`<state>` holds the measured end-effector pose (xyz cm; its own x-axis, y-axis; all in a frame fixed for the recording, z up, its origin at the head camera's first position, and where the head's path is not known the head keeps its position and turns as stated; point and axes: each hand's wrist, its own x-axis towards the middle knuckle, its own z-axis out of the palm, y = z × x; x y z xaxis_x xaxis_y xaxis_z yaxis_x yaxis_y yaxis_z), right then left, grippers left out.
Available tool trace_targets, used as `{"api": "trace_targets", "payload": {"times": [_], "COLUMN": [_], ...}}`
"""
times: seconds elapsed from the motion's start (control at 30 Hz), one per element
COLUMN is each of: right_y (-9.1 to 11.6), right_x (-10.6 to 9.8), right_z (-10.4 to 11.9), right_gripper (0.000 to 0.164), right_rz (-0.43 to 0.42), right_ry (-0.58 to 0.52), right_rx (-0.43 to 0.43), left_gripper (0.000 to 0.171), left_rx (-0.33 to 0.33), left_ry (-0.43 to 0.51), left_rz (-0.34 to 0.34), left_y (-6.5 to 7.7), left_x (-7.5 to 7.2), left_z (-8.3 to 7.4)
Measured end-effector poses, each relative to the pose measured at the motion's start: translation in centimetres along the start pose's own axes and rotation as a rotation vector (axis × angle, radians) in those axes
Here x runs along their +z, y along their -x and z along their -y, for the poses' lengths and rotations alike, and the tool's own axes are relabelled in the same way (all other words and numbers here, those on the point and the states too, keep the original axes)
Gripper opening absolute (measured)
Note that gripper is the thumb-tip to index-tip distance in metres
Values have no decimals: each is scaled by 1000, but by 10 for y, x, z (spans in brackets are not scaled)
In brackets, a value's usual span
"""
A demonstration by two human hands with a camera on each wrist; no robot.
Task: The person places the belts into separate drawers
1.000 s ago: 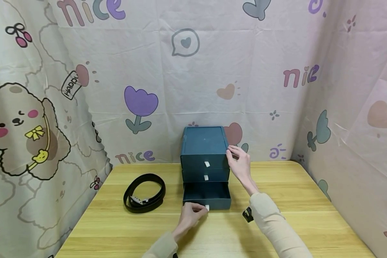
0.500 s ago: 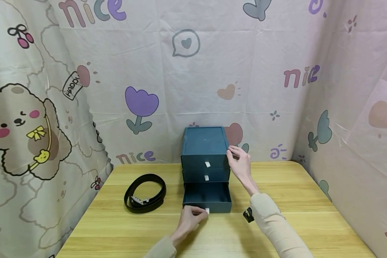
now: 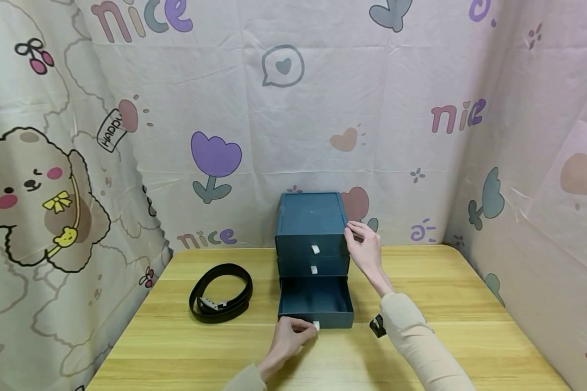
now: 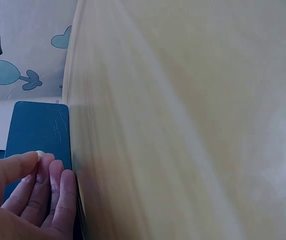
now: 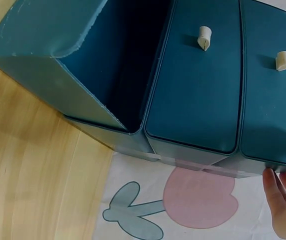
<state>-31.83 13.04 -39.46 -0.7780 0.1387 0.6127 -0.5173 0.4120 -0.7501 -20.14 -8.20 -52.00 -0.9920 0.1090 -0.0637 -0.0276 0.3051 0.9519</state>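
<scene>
A dark teal drawer box (image 3: pixel 312 214), three drawers high, stands at the back of the table. Its bottom drawer (image 3: pixel 339 319) is pulled out, and its bare inside shows in the head and right wrist views. My left hand (image 3: pixel 287 336) pinches the white pull tab (image 3: pixel 316 326) of that drawer between thumb and fingertips; the left wrist view shows the tab's end in the pinch. My right hand (image 3: pixel 366 247) rests its fingertips against the box's upper right side, near the front edge. The upper two drawers are closed, each with a white tab (image 5: pixel 283 61).
A coiled black belt (image 3: pixel 220 293) with a silver buckle lies left of the box. A small black object (image 3: pixel 378 326) is beside the right sleeve. Printed cloth (image 3: pixel 293 119) hangs behind the wooden table (image 3: pixel 166 353) and along both sides.
The bottom drawer has slid farther out toward me, with my left hand moving along on its tab. My right hand keeps its place on the box's side.
</scene>
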Motion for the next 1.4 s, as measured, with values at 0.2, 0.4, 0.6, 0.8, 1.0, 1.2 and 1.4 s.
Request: {"api": "trace_targets", "payload": {"times": [0.2,0.4,0.6,0.8,1.0,1.2,1.4], "right_y": [0,-1,-1,-1,-1,-1,-1], "right_x": [0,0,0,0,0,0,0], "right_z": [-1,-2,-2,-1,-1,0,-1], "right_gripper": [27,27,27,27,27,27,27], "right_rz": [-1,-3,-4,2,-1,3,-2], "right_ry": [4,4,5,7,8,10,15], "right_rx": [-5,-7,-12,3,0,-4,-5], "left_gripper": [8,8,10,10,9,9,9], "left_rx": [-10,6,10,4,-16,-39,-48], "left_ry": [10,25,29,43,51,37,43], "left_rz": [7,10,31,55,63,55,57], "left_y": [4,7,9,12,14,16,19], "left_x": [2,4,2,1,-1,0,0], "left_z": [0,1,2,3,4,4,4]}}
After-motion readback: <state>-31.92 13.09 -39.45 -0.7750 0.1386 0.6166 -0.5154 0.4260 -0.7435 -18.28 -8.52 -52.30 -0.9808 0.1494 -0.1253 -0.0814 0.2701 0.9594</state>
